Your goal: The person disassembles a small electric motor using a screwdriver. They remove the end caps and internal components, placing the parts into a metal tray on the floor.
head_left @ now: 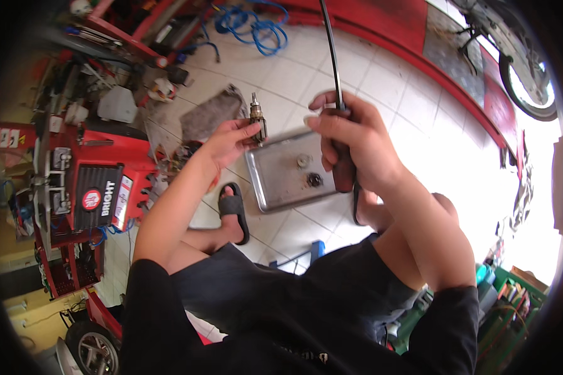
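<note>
Steel-toned and dark-ribbed, a cylindrical shafted part (258,119) stands nearly upright in my left hand (231,140), pinched by its lower body between thumb and fingers, near the far left corner of a metal tray (254,181). My right hand (360,140) closes round the handle of a long-shafted tool (334,78), its dark shaft pointing away from me. In the tray lie a pale ring-like piece (303,160) and, near it, a dark round piece (314,180). Hazards, as judged: my pinch takes in only the lower end, so a knock or greasy skin could let the part slip onto the tiled floor (288,78); a careless swing of the long shaft could strike it. Markings: a red machine (137,153) bears a black ribbed panel (99,197) with a round red emblem and bold pale lettering; small print on my dark shirt (263,312) is too blurred to read.
</note>
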Demonstrator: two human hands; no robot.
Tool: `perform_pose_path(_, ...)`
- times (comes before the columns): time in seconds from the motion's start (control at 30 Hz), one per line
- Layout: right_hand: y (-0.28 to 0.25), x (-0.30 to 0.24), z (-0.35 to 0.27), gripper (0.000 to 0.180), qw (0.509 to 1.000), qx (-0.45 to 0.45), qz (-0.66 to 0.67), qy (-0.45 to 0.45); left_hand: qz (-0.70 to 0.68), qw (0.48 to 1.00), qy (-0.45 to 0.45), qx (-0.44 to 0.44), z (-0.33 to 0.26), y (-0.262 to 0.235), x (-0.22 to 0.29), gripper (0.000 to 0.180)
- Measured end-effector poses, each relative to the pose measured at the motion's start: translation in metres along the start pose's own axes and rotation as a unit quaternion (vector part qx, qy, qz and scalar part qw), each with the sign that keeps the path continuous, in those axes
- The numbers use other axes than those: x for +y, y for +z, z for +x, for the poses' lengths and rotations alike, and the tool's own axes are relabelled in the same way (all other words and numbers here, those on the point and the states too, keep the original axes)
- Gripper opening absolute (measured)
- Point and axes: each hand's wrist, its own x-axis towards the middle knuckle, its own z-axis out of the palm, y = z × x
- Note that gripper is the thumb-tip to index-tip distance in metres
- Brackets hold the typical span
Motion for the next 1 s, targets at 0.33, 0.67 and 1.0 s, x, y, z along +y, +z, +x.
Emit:
perform_pose_path(0.33, 0.058, 0.023, -0.036, 0.031, 0.987, -0.146, -0.067, 0.001, -0.132, 0.943, 0.253, -0.171, -0.137, 0.072, 0.048, 0.047)
perform_pose_path(0.67, 0.047, 0.04, -0.029, 0.045, 0.981, -0.135, -0.108, -0.085, -0.075, 0.982, 0.113, -0.13, -0.149, 0.072, 0.01, 0.053)
perform_pose_path(1.0, 0.047, 0.033, -0.01, 0.033, 0.981, -0.187, 0.028, 0.039, -0.156, 0.966, 0.064, -0.196, -0.158, 0.079, 0.009, 0.051)
